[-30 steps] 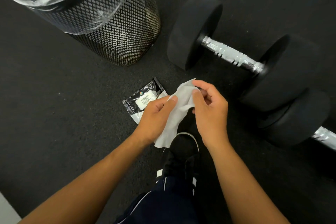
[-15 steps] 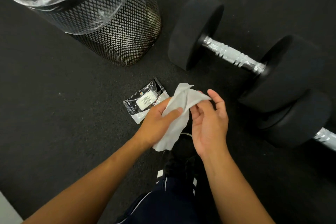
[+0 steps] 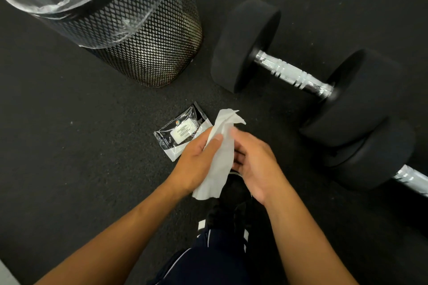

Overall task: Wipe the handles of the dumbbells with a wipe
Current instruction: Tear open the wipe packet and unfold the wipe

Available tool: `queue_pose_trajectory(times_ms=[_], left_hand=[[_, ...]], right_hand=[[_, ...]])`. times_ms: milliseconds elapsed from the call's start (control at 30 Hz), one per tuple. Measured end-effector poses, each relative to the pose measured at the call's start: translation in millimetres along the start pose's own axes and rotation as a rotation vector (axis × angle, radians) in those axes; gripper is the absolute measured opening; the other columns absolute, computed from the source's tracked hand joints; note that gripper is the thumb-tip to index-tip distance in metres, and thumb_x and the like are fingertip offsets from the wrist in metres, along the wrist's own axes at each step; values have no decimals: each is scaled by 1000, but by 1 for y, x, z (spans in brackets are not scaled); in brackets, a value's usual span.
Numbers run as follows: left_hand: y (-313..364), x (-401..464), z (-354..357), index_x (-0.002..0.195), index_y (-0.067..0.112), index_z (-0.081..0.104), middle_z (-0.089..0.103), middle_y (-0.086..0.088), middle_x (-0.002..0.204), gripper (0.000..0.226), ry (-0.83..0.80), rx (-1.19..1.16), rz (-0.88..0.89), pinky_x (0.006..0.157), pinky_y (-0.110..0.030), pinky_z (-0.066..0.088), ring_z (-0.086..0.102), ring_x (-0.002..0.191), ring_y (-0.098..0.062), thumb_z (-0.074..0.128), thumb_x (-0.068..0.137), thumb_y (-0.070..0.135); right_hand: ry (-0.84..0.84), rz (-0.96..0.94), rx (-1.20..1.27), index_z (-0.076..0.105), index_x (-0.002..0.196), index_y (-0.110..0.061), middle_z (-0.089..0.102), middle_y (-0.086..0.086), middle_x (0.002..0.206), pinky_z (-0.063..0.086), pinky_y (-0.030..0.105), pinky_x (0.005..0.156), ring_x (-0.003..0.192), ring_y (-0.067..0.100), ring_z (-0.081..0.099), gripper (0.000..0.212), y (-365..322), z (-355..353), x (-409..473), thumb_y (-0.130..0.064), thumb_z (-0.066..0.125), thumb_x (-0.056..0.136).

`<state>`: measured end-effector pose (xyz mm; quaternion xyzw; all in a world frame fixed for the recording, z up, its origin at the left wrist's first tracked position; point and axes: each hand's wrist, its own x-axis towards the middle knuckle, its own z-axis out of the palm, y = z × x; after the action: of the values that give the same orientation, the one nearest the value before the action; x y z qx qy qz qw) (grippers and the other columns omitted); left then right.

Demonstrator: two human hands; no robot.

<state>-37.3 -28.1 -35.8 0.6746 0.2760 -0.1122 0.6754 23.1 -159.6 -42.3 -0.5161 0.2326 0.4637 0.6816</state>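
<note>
A white wipe (image 3: 222,150) hangs crumpled between my hands, low in the middle of the view. My left hand (image 3: 195,164) grips it with thumb over the cloth. My right hand (image 3: 257,164) touches the wipe's right side with its fingers curled against it. A black dumbbell with a shiny metal handle (image 3: 294,74) lies on the floor at the upper right, apart from my hands. A second dumbbell (image 3: 379,155) lies just behind it at the right edge, with only part of its handle (image 3: 412,178) showing.
A black mesh waste bin (image 3: 139,30) with a clear liner stands at the upper left. An open wipe packet (image 3: 183,132) lies on the dark rubber floor (image 3: 81,146) just left of my hands. My dark shoe (image 3: 234,192) and trouser leg sit below the hands.
My right hand has moved down from the wipe's top corner onto its side. The wipe has gone from spread to bunched and upright. My left hand has kept its grip.
</note>
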Motion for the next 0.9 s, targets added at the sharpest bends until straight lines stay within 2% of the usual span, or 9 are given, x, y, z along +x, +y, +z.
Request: queue_pose_trajectory(times_ms=[67, 167, 367, 433, 500, 600, 767, 833, 900], left_hand=[[-1, 2, 0, 123, 32, 65, 74, -4, 109, 25, -2, 1, -1, 84, -42, 60, 73, 100, -23, 49, 106, 22], [-3, 3, -1, 128, 26, 63, 76, -14, 103, 29, 0, -63, -25, 75, -47, 60, 74, 89, -31, 54, 104, 14], [3, 3, 1, 121, 20, 69, 77, -8, 107, 24, 15, -183, -86, 76, -36, 60, 74, 91, -22, 54, 104, 19], [4, 3, 3, 115, 18, 71, 76, -13, 107, 21, 31, -199, -101, 80, -41, 59, 72, 91, -25, 54, 104, 23], [5, 5, 3, 110, 16, 71, 76, -16, 105, 20, 67, -230, -105, 78, -43, 58, 72, 90, -28, 53, 104, 23], [10, 9, 0, 115, 15, 68, 76, -13, 107, 21, 83, -309, -95, 77, -42, 61, 73, 91, -26, 50, 105, 21], [10, 11, -6, 114, 20, 71, 74, -10, 111, 24, 16, -292, -51, 85, -47, 54, 69, 99, -29, 50, 104, 13], [11, 9, -9, 103, 22, 76, 71, -11, 99, 27, -24, -243, -26, 70, -45, 53, 66, 84, -32, 50, 102, 12], [13, 8, -12, 85, 21, 76, 68, -4, 83, 41, -43, -207, -8, 48, -32, 49, 62, 63, -20, 44, 102, 3]], right_hand=[[-24, -39, -11, 75, 111, -18, 78, 9, 108, 58, 43, 92, 101, 25, 73, 18, 3, 1, -2, -24, 67, 97], [98, -95, 49, 74, 109, -23, 78, 6, 104, 60, 50, 93, 103, 27, 74, 18, 3, 5, 1, -13, 67, 96], [220, -215, 61, 71, 103, -36, 78, 3, 100, 63, 56, 80, 95, 27, 76, 27, -2, 7, 6, -11, 65, 94], [165, -223, 79, 70, 112, -34, 77, 5, 105, 63, 54, 81, 98, 28, 76, 26, -5, 4, 5, -14, 65, 96], [3, -188, 90, 65, 126, -29, 75, 8, 117, 61, 49, 85, 106, 28, 74, 31, -6, 0, 2, -14, 61, 99], [-163, -120, 107, 62, 135, -27, 73, 11, 123, 58, 48, 91, 112, 30, 70, 42, -4, -7, -3, -6, 56, 99], [-141, -116, 255, 67, 129, -20, 70, 13, 128, 53, 57, 101, 119, 35, 67, 36, -1, -14, -2, -7, 56, 98], [-133, -96, 278, 67, 118, -10, 68, 17, 128, 49, 66, 101, 123, 44, 62, 22, 0, -15, -1, -11, 58, 98], [-134, -106, 227, 66, 94, -13, 71, 12, 114, 57, 54, 87, 114, 42, 64, 12, -3, -15, -2, -10, 54, 97]])
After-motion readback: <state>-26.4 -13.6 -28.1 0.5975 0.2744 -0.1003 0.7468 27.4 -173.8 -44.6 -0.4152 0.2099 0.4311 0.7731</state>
